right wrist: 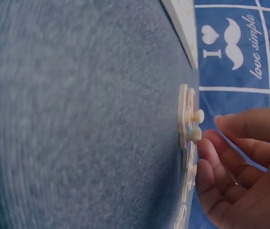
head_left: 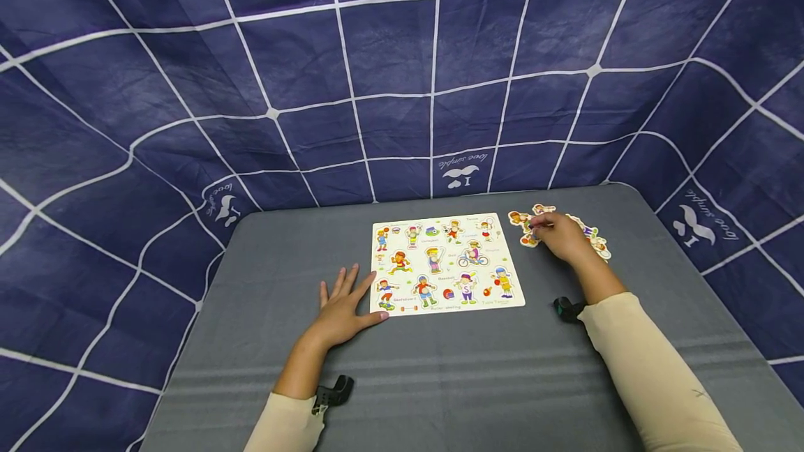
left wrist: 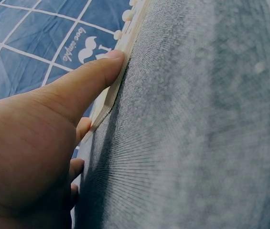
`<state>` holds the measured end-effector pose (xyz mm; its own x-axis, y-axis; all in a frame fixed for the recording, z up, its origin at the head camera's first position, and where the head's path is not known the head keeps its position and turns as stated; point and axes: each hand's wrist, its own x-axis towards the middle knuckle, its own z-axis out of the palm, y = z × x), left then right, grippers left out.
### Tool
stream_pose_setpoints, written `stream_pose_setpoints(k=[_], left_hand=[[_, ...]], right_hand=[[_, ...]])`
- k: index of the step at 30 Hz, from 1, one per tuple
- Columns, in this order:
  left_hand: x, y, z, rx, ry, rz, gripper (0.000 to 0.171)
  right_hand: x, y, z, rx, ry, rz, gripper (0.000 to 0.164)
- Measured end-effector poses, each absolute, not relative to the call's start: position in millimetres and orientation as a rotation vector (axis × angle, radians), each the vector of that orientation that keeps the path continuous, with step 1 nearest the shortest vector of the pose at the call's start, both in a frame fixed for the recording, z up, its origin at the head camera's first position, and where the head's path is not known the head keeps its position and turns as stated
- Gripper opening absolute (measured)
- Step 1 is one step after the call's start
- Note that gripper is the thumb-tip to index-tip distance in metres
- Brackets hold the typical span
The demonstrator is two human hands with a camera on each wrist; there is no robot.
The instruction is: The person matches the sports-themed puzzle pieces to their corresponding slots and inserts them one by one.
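Observation:
A white wooden puzzle board (head_left: 414,288) with sports figures and small knobs lies on the grey table. My left hand (head_left: 339,309) rests at its lower left corner with fingers spread. In the left wrist view, the thumb (left wrist: 111,59) presses on the board's edge (left wrist: 110,98). To the right of the board is a cluster of loose puzzle pieces (head_left: 599,246). My right hand (head_left: 563,237) reaches over them with bent fingers. Seen from the right wrist, its fingertips are close to the wooden knobs (right wrist: 198,116) of overlapping pieces (right wrist: 183,112), with a gap between thumb and fingers.
A grey cloth covers the table (head_left: 440,375). Dark blue fabric (head_left: 402,124) with white lines hangs behind it and at both sides. A black wrist device (head_left: 335,390) sits at the left cuff, another (head_left: 568,309) at the right.

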<state>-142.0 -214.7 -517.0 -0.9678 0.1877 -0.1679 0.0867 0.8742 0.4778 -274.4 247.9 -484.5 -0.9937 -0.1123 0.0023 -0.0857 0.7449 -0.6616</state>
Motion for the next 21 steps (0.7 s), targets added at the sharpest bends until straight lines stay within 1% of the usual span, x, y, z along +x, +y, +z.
stream_pose_setpoints(k=[21], left_hand=[[-142.5, -214.2, -518.3, 0.205, 2.840, 0.699, 0.096]], right_hand=[[-276.8, 251.8, -491.7, -0.268, 2.924, -0.936, 0.022]])
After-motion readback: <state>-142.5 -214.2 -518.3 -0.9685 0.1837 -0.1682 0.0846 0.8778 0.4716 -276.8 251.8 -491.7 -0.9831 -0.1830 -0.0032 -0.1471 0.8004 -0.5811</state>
